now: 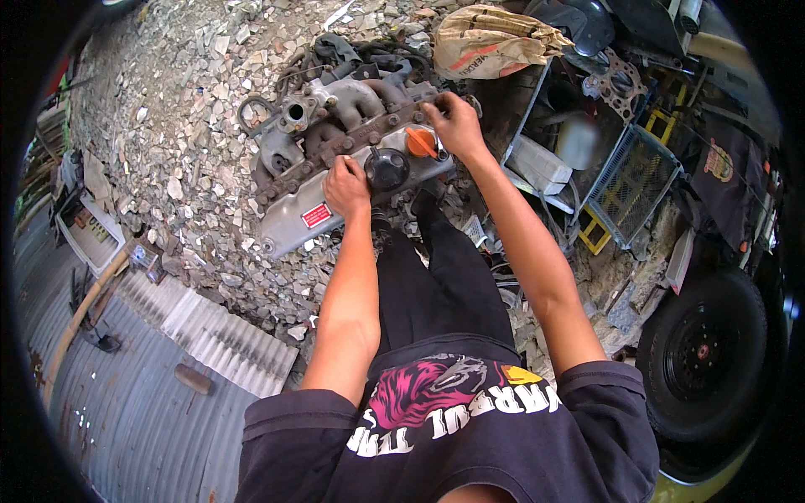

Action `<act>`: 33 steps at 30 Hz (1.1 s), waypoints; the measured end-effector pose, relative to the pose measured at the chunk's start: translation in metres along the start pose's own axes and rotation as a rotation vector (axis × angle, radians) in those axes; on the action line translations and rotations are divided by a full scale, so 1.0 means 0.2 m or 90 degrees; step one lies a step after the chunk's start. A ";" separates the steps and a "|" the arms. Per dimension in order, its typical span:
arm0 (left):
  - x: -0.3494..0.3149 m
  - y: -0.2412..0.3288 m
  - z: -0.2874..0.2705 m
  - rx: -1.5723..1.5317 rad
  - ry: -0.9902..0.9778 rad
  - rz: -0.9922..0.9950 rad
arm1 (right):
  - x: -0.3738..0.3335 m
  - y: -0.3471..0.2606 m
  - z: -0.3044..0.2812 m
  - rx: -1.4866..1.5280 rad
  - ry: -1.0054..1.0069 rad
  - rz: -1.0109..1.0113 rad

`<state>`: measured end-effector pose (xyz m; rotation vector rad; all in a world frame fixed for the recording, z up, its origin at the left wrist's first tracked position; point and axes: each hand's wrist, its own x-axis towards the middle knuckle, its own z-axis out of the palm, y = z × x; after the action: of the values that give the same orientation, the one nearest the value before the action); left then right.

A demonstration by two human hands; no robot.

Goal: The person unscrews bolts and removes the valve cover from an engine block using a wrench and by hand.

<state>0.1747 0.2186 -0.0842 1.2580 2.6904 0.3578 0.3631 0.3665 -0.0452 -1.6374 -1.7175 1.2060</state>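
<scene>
A greasy engine cylinder head with a silver valve cover point(289, 220) lies slantwise on the gravel in front of me. Along its far side runs a rusty manifold point(356, 101) with several bolts. My left hand point(345, 186) rests on the cover's far edge, fingers curled, beside a round black breather point(387, 169). Whatever those fingers grip is hidden beneath them. At the right end, my right hand point(453, 126) has its fingertips drawn together at the rusty edge. Something too small to make out may be between them. An orange oil filler cap point(422, 143) sits between my hands.
Dark hoses point(381, 59) lie behind the manifold. A crumpled brown sack point(499, 42) stands at the far right, near a blue-grey crate point(635, 180) and a metal gasket point(616, 84). A wheel point(704, 352) is at right. Corrugated sheets point(201, 335) cover the left.
</scene>
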 end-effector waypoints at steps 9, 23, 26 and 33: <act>0.00 -0.01 0.00 0.002 -0.011 -0.014 | -0.10 0.22 -0.10 0.353 0.084 0.266; -0.01 0.00 0.01 0.033 0.004 -0.003 | -0.48 0.21 -0.11 0.658 0.324 0.391; 0.00 -0.02 0.02 0.011 0.003 -0.004 | -0.61 0.23 -0.01 0.808 0.451 0.456; 0.00 -0.03 0.02 0.001 -0.008 -0.001 | -0.71 0.17 0.09 0.908 0.528 0.464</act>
<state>0.1721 0.2151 -0.0893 1.2550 2.6813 0.3458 0.3905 0.2228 -0.0504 -1.3439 0.3694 1.2063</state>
